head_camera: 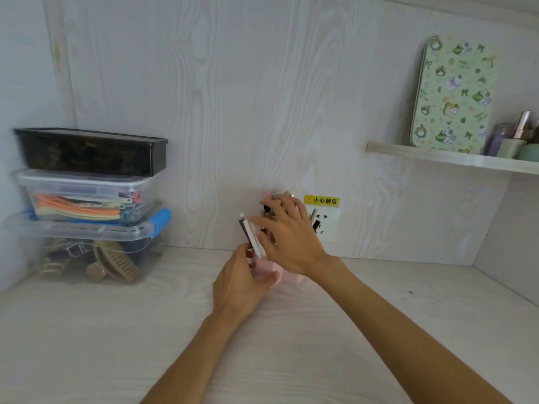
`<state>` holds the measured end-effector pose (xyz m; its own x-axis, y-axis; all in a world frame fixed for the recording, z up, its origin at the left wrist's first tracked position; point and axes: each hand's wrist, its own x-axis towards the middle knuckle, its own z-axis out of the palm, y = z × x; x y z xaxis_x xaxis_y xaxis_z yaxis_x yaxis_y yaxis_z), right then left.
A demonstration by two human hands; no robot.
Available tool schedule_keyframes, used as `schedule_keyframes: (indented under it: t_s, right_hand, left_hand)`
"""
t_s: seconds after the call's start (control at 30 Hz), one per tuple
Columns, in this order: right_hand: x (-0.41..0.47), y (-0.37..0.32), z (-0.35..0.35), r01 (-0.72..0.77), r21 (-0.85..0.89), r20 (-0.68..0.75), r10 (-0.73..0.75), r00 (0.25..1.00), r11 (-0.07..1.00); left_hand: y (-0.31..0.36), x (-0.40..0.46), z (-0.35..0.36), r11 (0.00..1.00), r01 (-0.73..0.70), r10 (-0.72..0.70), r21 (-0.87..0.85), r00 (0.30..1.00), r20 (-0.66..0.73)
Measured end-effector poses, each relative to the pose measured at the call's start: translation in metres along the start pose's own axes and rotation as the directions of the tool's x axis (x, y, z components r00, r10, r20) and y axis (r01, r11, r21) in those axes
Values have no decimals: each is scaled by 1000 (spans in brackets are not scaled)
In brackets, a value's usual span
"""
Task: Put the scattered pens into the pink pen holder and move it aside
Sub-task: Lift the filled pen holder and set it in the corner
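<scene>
Pink pen holder (pixel 274 276) upright on surface (pixel 87 330), near back wall. Left grip (pixel 243 282) curled round its lower body. Right grip (pixel 287 231), fingers straight, pressing against pens (pixel 253 237) standing in it.

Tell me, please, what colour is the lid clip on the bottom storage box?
Blue lid clip, on the bottom storage box; head view.

Worktop (pixel 87 345) and wall panel (pixel 233 83): pale matt wood-grain laminate; pen holder (pixel 287 276): smooth pink plastic; stacked boxes (pixel 84 228): clear glossy plastic under a dark glossy box (pixel 90 153); tin (pixel 455 94): printed, smooth, slight sheen.
</scene>
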<state>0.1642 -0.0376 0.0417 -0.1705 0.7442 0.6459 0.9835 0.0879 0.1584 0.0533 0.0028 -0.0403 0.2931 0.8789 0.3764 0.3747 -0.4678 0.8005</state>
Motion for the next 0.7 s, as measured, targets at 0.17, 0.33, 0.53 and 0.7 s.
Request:
schedule_keyframes:
  t_s: [0.17, 0.33, 0.53, 0.7]
  right_hand:
    - [-9, 18, -16, -17, 216, -222, 66, 973, 976]
    - [-64, 51, -11, -457, 690, -108, 705, 701, 561]
    - [-70, 45, 15, -661, 584, 376, 565, 734, 471]
    - [-56, 28, 26, -658, 425, 255, 616, 746, 621]
  left_hand:
    - [0, -2, -2, 1000, 9, -9, 27, 1000, 6]
    - [3, -8, -3, 998, 10, -7, 65, 999, -52]
    - [4, -9, -6, 993, -3, 8, 119, 999, -44]
    - [7, 2, -13, 975, -32, 27, 222, 999, 29]
